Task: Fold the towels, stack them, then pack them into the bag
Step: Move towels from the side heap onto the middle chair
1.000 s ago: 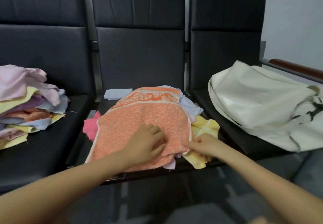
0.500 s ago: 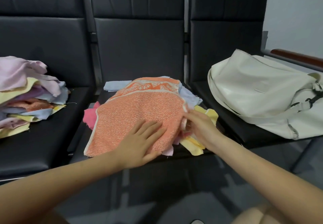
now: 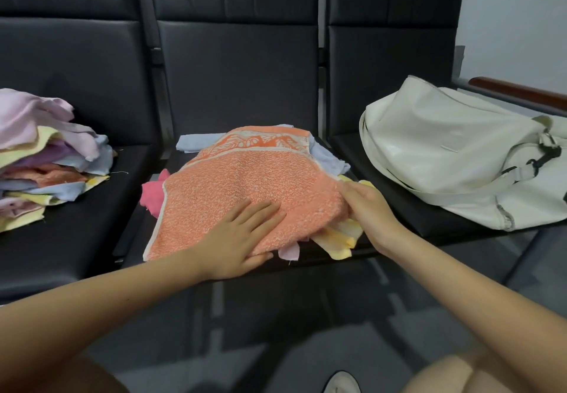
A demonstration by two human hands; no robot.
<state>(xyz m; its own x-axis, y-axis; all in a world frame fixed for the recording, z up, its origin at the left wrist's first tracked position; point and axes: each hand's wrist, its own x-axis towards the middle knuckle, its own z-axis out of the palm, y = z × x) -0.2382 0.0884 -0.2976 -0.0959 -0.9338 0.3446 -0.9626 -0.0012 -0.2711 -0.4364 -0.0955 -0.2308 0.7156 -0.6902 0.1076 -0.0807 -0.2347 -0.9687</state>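
Our left hand (image 3: 242, 236) lies flat with fingers spread on the orange terry towel with the leaf-patterned border (image 3: 245, 184), pressing its near edge. Our right hand (image 3: 365, 208) curls round that towel's right edge, where yellow cloth (image 3: 337, 240) pokes out beneath. The towel tops a stack on the middle black padded seat (image 3: 310, 257). The soft white shoulder bag (image 3: 454, 153) lies on the seat to the right; a loose pile of pastel towels (image 3: 40, 159) sits on the left seat.
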